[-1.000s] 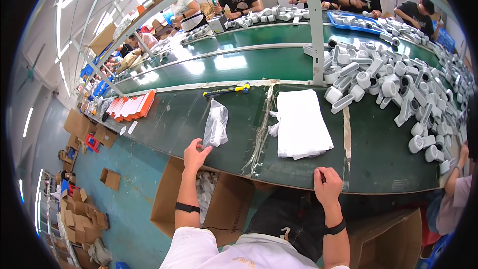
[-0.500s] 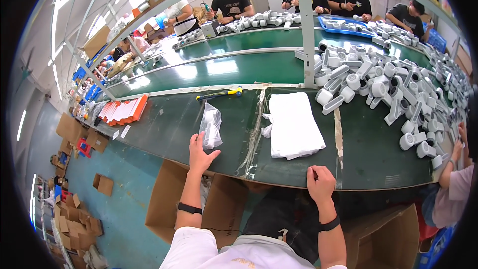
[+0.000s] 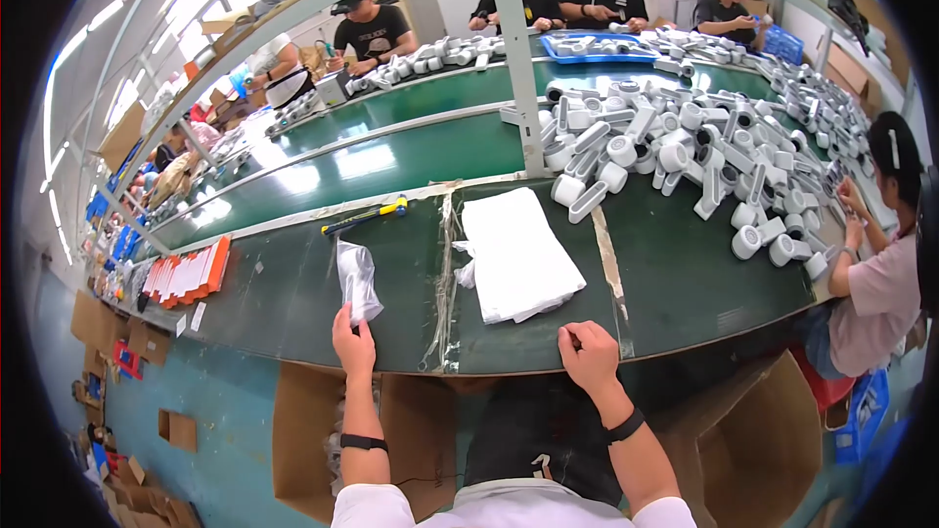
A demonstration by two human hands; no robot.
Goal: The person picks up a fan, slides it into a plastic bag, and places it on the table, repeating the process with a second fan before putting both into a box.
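Note:
My left hand (image 3: 354, 340) has its thumb and fingers closed on the lower end of a clear plastic bag with a pale grey part inside (image 3: 357, 279), which lies on the dark green bench. The part's exact shape is blurred by the film. My right hand (image 3: 589, 354) is curled into a loose fist at the bench's front edge, with nothing showing in it. Just beyond that hand lies a stack of flat white plastic bags (image 3: 518, 259). A hammer (image 3: 365, 216) with a yellow head and dark handle rests behind the bagged part.
Grey-and-white plastic parts (image 3: 685, 147) form a large heap at the right. Orange-and-white cards (image 3: 186, 274) lie at the left. Open cardboard boxes (image 3: 416, 430) stand under the bench. A shelf post (image 3: 515, 59) rises behind. A person (image 3: 880, 244) works at the right; others sit opposite.
My left hand, open beside the bagged part before, has closed on its lower end. My right hand stays curled at the edge. The whole view has swung to the right.

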